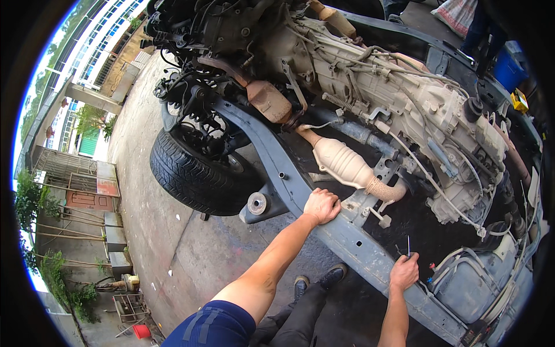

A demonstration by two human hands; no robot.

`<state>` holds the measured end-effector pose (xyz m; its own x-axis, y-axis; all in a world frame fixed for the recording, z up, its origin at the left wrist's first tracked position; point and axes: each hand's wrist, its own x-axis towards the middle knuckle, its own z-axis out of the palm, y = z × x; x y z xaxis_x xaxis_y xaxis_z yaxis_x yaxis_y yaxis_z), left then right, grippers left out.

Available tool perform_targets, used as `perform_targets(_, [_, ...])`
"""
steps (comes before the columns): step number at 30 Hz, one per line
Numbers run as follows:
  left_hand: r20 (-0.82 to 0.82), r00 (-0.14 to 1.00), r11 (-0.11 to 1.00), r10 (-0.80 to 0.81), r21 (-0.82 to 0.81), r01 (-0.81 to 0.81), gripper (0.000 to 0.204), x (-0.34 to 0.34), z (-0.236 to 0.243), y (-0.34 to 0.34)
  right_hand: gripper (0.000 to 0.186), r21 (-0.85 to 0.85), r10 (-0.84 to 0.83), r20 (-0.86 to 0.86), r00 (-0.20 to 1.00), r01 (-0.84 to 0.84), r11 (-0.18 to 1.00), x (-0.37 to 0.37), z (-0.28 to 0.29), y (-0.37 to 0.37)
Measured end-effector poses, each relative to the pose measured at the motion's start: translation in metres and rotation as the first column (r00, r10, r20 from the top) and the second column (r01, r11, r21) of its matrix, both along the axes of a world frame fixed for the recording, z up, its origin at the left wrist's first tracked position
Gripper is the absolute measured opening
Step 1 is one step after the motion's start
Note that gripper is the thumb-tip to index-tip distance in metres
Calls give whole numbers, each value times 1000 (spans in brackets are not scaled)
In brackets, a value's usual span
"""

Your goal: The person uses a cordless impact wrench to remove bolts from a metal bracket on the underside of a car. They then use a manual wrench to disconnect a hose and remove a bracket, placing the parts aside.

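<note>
My left hand (322,206) lies over the top of a grey vehicle frame rail (341,237), its fingers curled around the edge. Further down the rail, my right hand (404,272) is closed around a slim tool (408,245). A thin metal shaft points up out of the fist, and its kind cannot be made out. Just beyond my left hand runs the exhaust, with a tan, ribbed catalytic converter (341,162). A blue-grey tank (471,289) with hoses sits right of my right hand.
A dusty gearbox (399,104) and dark engine (219,29) fill the far side. A black tyre (193,173) stands at the left of the rail. My boots (332,276) are on the concrete below. A blue bin (510,66) and another person's legs (484,34) are far right.
</note>
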<state>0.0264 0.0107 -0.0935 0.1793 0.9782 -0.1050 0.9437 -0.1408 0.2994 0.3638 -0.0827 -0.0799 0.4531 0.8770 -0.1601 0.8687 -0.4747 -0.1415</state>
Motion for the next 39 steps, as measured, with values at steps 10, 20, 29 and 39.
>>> perform_targets(10, [-397,916,997,61,-27,-78,70,-28,-2,59,25,-37,4,25,1000,-3,999,1,-4,-1])
perform_targets(20, [-476,838,912,266,-158,-379,112,-26,2,97,25,-44,19,16,1000,-18,999,-1,2,1])
perform_targets(29, [-107,994,925,-11,-378,-30,38,-19,4,50,22,-52,-14,24,1000,15,999,-3,6,4])
perform_targets(39, [27,824,823,566,38,-566,79,-113,94,122,23,-54,9,28,1000,-8,999,-1,0,1])
